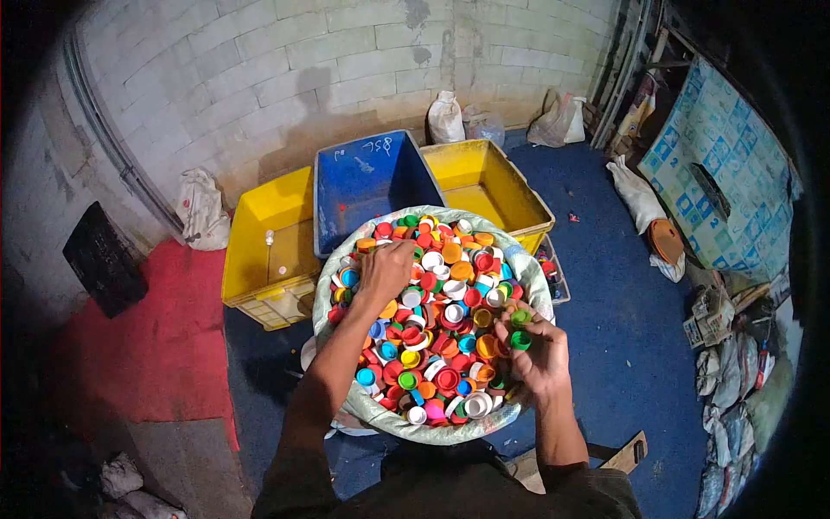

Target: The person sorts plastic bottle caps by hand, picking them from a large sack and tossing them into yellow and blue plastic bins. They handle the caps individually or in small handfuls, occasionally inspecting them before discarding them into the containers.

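Note:
A large woven sack (324, 298) with a rolled rim stands in front of me, heaped with plastic bottle caps (450, 316) in red, white, orange, blue, yellow and green. My left hand (387, 272) reaches onto the upper left of the heap. Its fingers are bent together among the caps, and their tips are partly hidden, so what they grip cannot be made out. Over the right edge of the sack, my right hand (540, 350) is turned palm up with curled fingers. It holds green bottle caps (520, 340).
Behind the sack stand a blue bin (359, 173) and two yellow bins, one on the left (268, 212) and one on the right (484, 186). White sacks (446, 118) lean on the block wall. Bundled bags (735, 389) line the right side. A red mat (164, 337) covers the left floor.

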`<state>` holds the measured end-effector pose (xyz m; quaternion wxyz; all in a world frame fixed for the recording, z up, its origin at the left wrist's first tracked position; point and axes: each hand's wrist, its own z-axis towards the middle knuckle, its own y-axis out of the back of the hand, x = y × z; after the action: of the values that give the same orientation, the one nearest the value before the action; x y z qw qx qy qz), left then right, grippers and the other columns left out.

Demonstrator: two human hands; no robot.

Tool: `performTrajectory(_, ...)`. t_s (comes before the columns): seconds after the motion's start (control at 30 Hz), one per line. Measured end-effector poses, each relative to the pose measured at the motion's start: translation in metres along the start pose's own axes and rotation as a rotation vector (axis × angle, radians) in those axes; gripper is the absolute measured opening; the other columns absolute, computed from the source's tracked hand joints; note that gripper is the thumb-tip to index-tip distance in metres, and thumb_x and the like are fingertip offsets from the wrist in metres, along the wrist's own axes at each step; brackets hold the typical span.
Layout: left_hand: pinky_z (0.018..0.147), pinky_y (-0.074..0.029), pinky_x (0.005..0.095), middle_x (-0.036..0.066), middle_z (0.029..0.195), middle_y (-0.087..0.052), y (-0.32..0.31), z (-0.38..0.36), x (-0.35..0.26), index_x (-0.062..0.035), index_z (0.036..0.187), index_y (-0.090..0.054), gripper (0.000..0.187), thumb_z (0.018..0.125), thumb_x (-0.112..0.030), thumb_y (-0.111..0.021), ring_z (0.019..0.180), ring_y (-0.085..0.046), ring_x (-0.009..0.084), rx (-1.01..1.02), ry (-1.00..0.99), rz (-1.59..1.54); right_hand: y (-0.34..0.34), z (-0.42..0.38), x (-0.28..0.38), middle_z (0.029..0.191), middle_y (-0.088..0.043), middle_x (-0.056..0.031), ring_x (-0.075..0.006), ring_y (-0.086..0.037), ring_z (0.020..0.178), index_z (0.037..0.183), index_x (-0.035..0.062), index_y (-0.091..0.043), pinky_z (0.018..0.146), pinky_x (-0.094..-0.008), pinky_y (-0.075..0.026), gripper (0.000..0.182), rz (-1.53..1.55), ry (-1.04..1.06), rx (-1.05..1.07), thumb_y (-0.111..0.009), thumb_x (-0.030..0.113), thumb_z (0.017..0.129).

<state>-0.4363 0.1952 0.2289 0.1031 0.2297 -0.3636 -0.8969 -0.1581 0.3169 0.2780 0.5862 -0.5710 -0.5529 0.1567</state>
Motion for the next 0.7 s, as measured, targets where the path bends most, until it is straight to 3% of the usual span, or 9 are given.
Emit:
performTrajectory(0.13, 0.062, -0.053, 0.0348, 0.012, 0.077, -0.069, 0.003, 0.008, 0.002, -0.0035, 0.091, -0.067, 0.01, 0.083, -0.008, -0.064, 0.068, -0.068, 0.0256, -0.114, 0.2, -0.357, -0.005, -0.007, 0.013, 0.113, -0.055, -0.0187, -0.0316, -0.056, 0.108, 0.124, -0.0118, -0.043, 0.109, -0.0451, -0.038, 0.056, 0.092, 0.076, -0.018, -0.047, -0.001, 0.069)
performTrajectory(0.17, 0.061, -0.053, 0.0369, 0.017, 0.08, -0.069, 0.006, 0.01, 0.004, 0.001, 0.084, -0.059, 0.01, 0.083, -0.006, -0.066, 0.07, -0.07, 0.0261, -0.165, 0.178, -0.247, -0.003, -0.008, 0.019, 0.113, -0.055, -0.0195, -0.0324, -0.056, 0.109, 0.123, -0.013, -0.042, 0.11, -0.0457, -0.037, 0.058, 0.109, 0.095, -0.019, -0.046, -0.002, 0.067)
performTrajectory(0.2, 0.056, -0.051, 0.0348, 0.013, 0.077, -0.068, 0.009, 0.015, 0.004, 0.0001, 0.089, -0.058, 0.011, 0.086, -0.007, -0.065, 0.066, -0.067, 0.0191, -0.166, 0.254, -0.488, -0.001, -0.007, 0.027, 0.113, -0.055, -0.0204, -0.0333, -0.056, 0.109, 0.123, -0.0143, -0.042, 0.111, -0.0463, -0.035, 0.06, 0.126, 0.117, -0.017, -0.045, -0.002, 0.065)
performTrajectory(0.27, 0.051, -0.047, 0.0309, 0.008, 0.082, -0.063, 0.014, 0.023, -0.005, -0.0019, 0.098, -0.057, 0.012, 0.088, -0.006, -0.063, 0.065, -0.061, 0.0135, -0.118, 0.612, -0.916, 0.01, 0.003, 0.044, 0.113, -0.054, -0.0241, -0.036, -0.052, 0.115, 0.121, -0.0161, -0.041, 0.112, -0.0492, -0.032, 0.061, 0.124, 0.152, -0.03, -0.044, -0.003, 0.061)
performTrajectory(0.33, 0.05, -0.041, 0.0253, 0.006, 0.09, -0.059, 0.032, 0.04, -0.036, -0.0034, 0.111, -0.054, 0.021, 0.09, -0.007, -0.054, 0.069, -0.058, 0.014, -0.015, 0.796, -1.197, 0.024, 0.02, 0.058, 0.113, -0.053, -0.026, -0.0368, -0.05, 0.117, 0.12, -0.0164, -0.041, 0.112, -0.0508, -0.031, 0.062, 0.09, 0.198, -0.034, -0.044, -0.002, 0.06)
performTrajectory(0.43, 0.05, -0.038, 0.0227, 0.008, 0.09, -0.057, 0.021, 0.067, -0.06, 0.0002, 0.119, -0.052, 0.033, 0.087, -0.011, -0.049, 0.072, -0.055, 0.0174, 0.129, 0.913, -1.554, 0.03, 0.046, 0.087, 0.109, -0.053, -0.0278, -0.0422, -0.048, 0.117, 0.099, -0.0156, -0.05, 0.112, -0.056, -0.028, 0.045, 0.269, 0.138, 0.01, -0.043, -0.002, 0.056)
performTrajectory(0.5, 0.053, -0.04, 0.0249, 0.008, 0.088, -0.058, -0.001, 0.091, -0.082, 0.0023, 0.114, -0.054, 0.036, 0.082, -0.016, -0.054, 0.071, -0.054, 0.0186, 0.18, 0.982, -1.691, 0.036, 0.072, 0.106, 0.105, -0.053, -0.0281, -0.0447, -0.048, 0.115, 0.08, -0.0116, -0.052, 0.111, -0.0572, -0.027, 0.029, 0.297, 0.149, -0.024, -0.043, -0.002, 0.054)
performTrajectory(0.6, 0.06, -0.045, 0.0304, 0.008, 0.086, -0.058, -0.058, 0.134, -0.112, 0.0009, 0.096, -0.059, 0.024, 0.08, -0.017, -0.057, 0.074, -0.055, 0.0212, 0.245, 1.059, -1.78, 0.081, 0.129, 0.13, 0.105, -0.055, -0.0206, -0.0376, -0.052, 0.109, 0.097, -0.0082, -0.053, 0.108, -0.0546, -0.032, 0.042, 0.16, 0.165, 0.008, -0.041, -0.007, 0.057)
performTrajectory(0.7, 0.07, -0.051, 0.0374, 0.012, 0.084, -0.056, -0.126, 0.165, -0.14, 0.001, 0.095, -0.053, 0.022, 0.083, -0.017, -0.057, 0.076, -0.055, 0.0252, 0.172, 1.144, -1.767, 0.127, 0.182, 0.156, 0.109, -0.053, -0.0153, -0.0308, -0.055, 0.104, 0.111, -0.0041, -0.049, 0.097, -0.048, -0.046, 0.051, 0.003, 0.12, -0.008, -0.038, -0.012, 0.062)
